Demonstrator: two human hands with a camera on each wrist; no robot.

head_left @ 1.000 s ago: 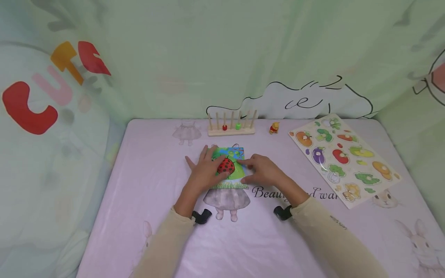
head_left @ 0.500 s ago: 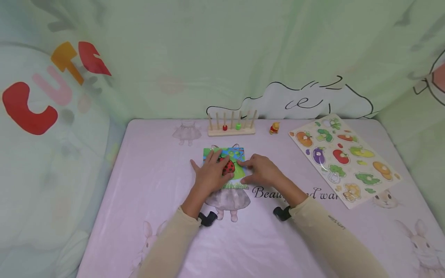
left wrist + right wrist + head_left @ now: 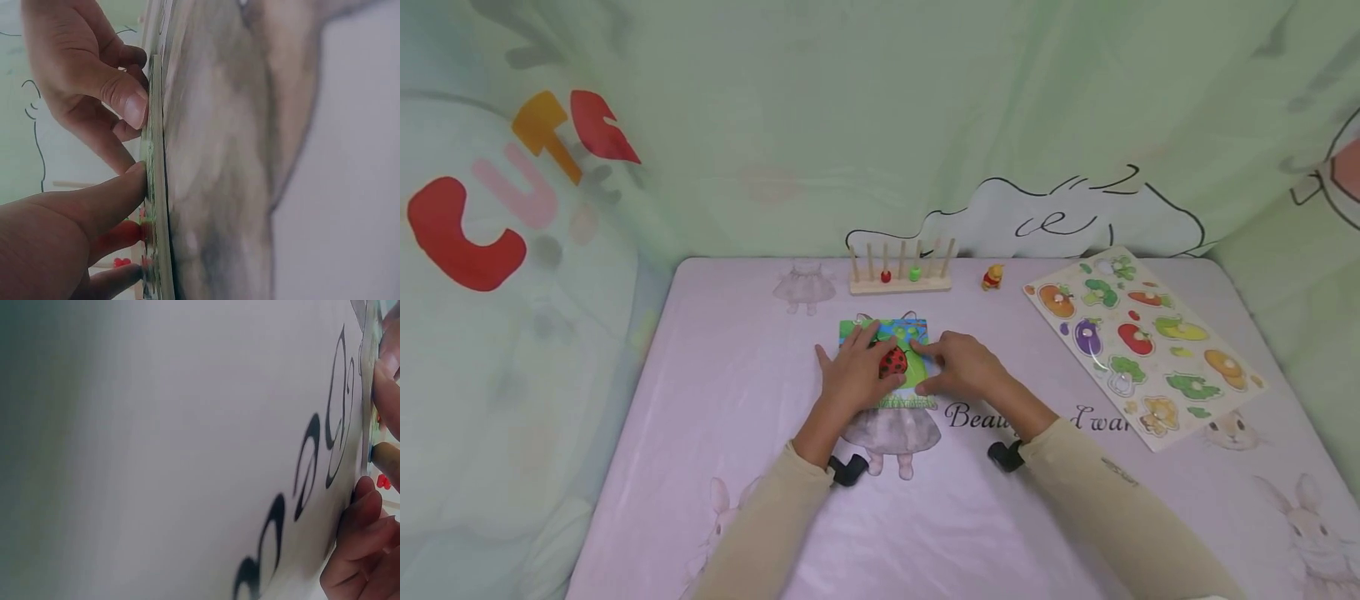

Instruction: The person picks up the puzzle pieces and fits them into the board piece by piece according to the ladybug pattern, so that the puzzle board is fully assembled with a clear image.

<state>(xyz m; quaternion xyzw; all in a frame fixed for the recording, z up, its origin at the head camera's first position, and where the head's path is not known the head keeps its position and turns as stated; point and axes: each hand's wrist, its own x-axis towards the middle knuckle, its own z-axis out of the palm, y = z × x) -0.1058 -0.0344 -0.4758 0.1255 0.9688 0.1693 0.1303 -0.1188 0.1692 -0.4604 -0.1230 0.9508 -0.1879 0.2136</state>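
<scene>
A square, flat ladybug puzzle lies on the tablecloth, showing a red spotted ladybug on green with a grass strip below. My left hand rests on its left half, fingers spread and fairly straight, hiding part of the picture. At its right side, my right hand holds the puzzle with thumb and index fingertip set apart and its other fingers curled. From low down, the left wrist view shows the puzzle's edge with both hands' fingertips on its top. The right wrist view catches the right hand's curled fingers beside the edge.
Behind the puzzle stands a wooden peg rack with one red and one green bead. Right of it is a small yellow bear figure. A vegetable peg puzzle board lies at the right. Curtains hang along the table's back and sides.
Over the last second, my left hand slid slightly right on the puzzle, uncovering its upper left corner. Between half a second ago and now little differs; the right hand stays at the right side.
</scene>
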